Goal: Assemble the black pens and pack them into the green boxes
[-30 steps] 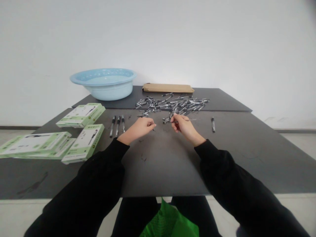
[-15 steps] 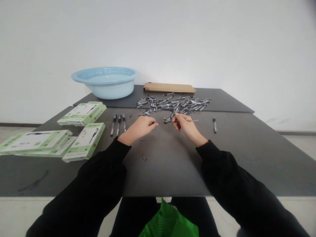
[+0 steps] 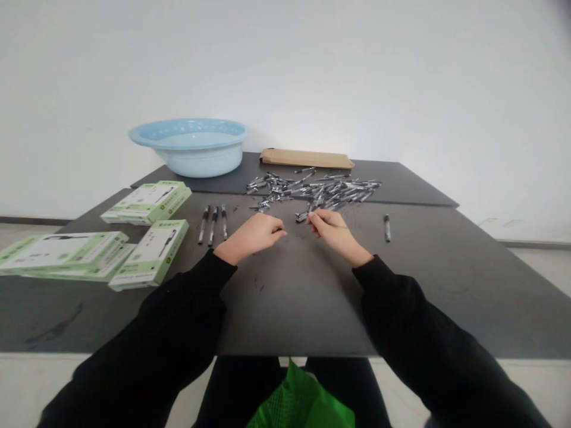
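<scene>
My left hand is closed in front of me, thumb against the curled fingers. A small dark bit shows at its fingertips, too hidden to name. Facing it, my right hand pinches a thin stick that looks like a pen refill, mostly covered by the fingers. Just beyond the right fingertips lies a heap of pens and pen parts, clear with black ends. Left of my left hand, three pens lie side by side. One short pen piece rests alone to the right. The two hands are apart.
Green and white pen boxes lie on the left of the dark table, several of them stacked. A light blue basin stands at the back left. Beside it lies a flat brown cardboard package. A green bag hangs below the front edge.
My right hand has shifted slightly left and turned; the thin stick that jutted out to its right is now barely visible. My left hand has scarcely moved.
</scene>
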The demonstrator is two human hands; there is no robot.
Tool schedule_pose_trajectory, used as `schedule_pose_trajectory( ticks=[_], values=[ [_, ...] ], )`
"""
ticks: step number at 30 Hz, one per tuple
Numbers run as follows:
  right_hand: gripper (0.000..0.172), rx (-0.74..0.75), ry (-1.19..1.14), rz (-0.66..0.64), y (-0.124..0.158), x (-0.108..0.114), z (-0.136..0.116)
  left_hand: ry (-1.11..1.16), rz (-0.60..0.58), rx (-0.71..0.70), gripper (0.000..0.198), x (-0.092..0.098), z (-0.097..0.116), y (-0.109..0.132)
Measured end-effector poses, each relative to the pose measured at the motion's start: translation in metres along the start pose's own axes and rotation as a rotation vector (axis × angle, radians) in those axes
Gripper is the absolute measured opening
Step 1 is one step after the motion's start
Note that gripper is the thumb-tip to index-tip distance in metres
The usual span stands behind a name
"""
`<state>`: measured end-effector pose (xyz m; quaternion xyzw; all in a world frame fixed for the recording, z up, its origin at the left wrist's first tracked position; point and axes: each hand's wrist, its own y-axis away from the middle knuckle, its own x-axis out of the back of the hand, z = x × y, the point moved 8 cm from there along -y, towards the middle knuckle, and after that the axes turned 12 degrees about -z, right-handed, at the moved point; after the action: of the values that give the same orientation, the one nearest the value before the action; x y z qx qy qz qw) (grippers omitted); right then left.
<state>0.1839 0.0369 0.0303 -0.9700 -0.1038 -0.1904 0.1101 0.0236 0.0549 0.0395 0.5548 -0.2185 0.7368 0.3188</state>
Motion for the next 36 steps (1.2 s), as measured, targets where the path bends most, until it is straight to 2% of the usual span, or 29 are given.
schedule_pose_trajectory(
  ticks=[7,11,13,21,25,29,32,36],
  values=[
    [0.039,0.062,0.174,0.038,0.003,0.006,-0.006,0.157,-0.035,0.004,0.020,-0.003,-0.005,0.000],
    [0.043,0.068,0.116,-0.027,0.006,0.001,-0.011,0.208,0.070,0.084,0.022,0.010,-0.018,0.003],
    [0.044,0.081,0.100,-0.052,0.008,-0.002,-0.015,0.183,0.080,0.105,0.020,0.012,-0.020,0.004],
    [0.018,0.063,0.156,0.014,0.009,0.002,-0.010,0.020,0.040,0.067,0.018,0.007,-0.007,0.003],
    [0.019,0.107,0.273,-0.009,0.009,0.000,-0.016,-0.021,0.148,0.049,0.024,0.015,-0.001,0.006],
    [0.021,0.138,0.371,-0.034,0.010,-0.003,-0.021,-0.043,0.062,0.029,0.022,0.007,0.004,0.004],
    [0.022,0.142,0.412,-0.042,0.010,-0.004,-0.021,-0.031,0.071,0.051,0.024,0.010,0.002,0.004],
    [0.022,0.147,0.440,-0.023,0.011,-0.002,-0.021,-0.067,-0.015,0.043,0.024,0.006,-0.001,0.003]
  ],
)
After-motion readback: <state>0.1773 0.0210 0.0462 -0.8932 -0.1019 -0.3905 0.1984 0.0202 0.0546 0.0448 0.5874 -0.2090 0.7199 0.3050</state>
